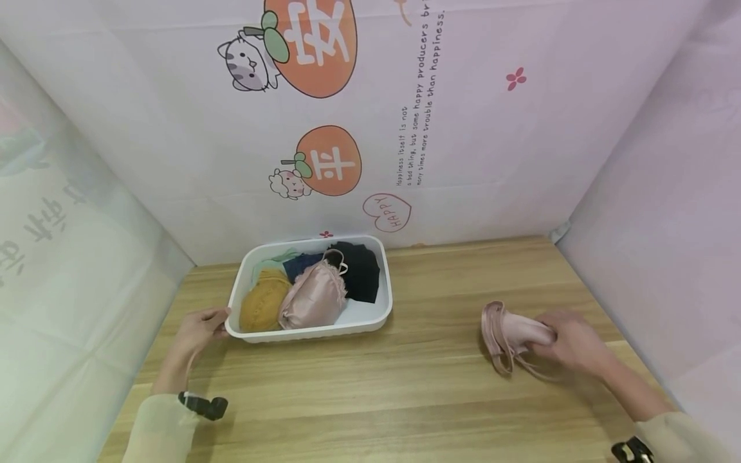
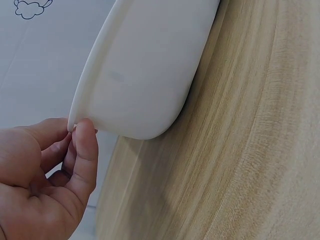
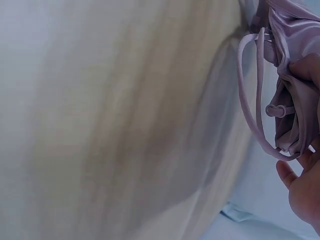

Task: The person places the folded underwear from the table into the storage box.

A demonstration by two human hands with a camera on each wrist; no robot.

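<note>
A white plastic bin stands on the wooden table toward the back left. My left hand pinches the rim at its near left corner; thumb and fingertips meet on the lip in the left wrist view. Inside the bin lie a folded mustard garment, a pink satin bra with lace trim, and a black folded garment. On the right, my right hand grips another pink satin bra, bunched up, with a thin strap hanging in a loop. The palm hides part of it.
Mint green cloth and dark blue cloth lie at the back of the bin. A printed white curtain rises behind the table, and plain-looking white sheets hang at both sides.
</note>
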